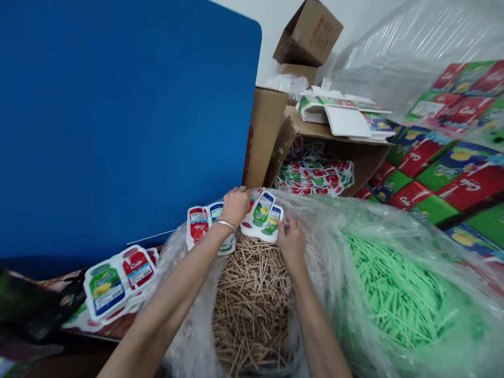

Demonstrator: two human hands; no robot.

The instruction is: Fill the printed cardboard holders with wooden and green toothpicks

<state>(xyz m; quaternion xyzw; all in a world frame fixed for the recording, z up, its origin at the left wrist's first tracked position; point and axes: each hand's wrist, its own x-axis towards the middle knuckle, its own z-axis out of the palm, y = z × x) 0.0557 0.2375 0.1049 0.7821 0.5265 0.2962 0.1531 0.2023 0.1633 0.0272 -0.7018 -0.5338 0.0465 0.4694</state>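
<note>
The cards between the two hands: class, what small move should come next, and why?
Perhaps a gentle inward push to square the cards. Their white edges look out of line, the left hand is at their upper left, and the right hand is at their right edge, so both seem well placed to even them up.

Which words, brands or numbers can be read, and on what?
"Cola": printed card at far left.
"Cola": second card, partly behind the left hand.
"Cola": stacked boxes, red parts.
Too small or blurred: script on green parts, fine print on cards, red print on the upper cardboard box.
Partly hidden, unreadable: red letters on the brown carton.
</note>
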